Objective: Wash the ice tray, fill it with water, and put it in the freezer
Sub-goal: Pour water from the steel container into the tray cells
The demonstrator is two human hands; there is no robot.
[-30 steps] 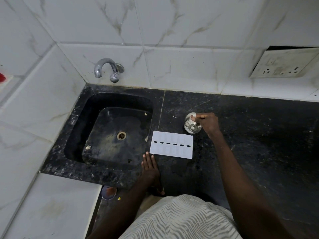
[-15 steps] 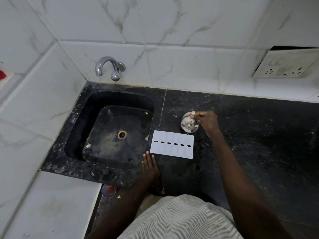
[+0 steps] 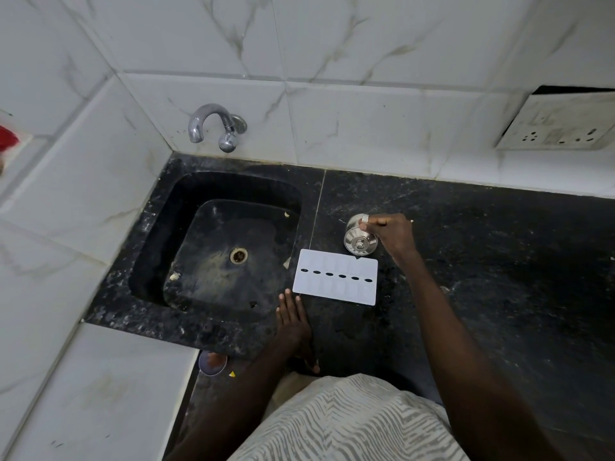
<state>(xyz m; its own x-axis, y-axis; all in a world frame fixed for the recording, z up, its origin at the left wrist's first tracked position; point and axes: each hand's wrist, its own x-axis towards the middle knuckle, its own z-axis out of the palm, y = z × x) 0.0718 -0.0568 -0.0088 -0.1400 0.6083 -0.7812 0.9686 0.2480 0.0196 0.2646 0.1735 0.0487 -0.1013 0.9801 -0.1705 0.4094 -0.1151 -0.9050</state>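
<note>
A white ice tray [image 3: 335,277] lies flat on the black counter [image 3: 482,261], just right of the sink [image 3: 216,247]; a row of dark oval holes runs along its middle. My left hand [image 3: 291,319] rests flat on the counter with fingers spread, its fingertips just short of the tray's near left corner. My right hand [image 3: 391,232] is closed on the rim of a small steel container [image 3: 359,239] standing right behind the tray.
A chrome tap [image 3: 213,126] juts from the tiled wall above the black sink, which has a drain [image 3: 238,255] and some scraps in it. A socket plate [image 3: 559,128] is on the wall at the right. White tiled ledge at the left.
My right hand has shifted the steel container slightly left and tilted it. My left hand and the ice tray have stayed where they were.
</note>
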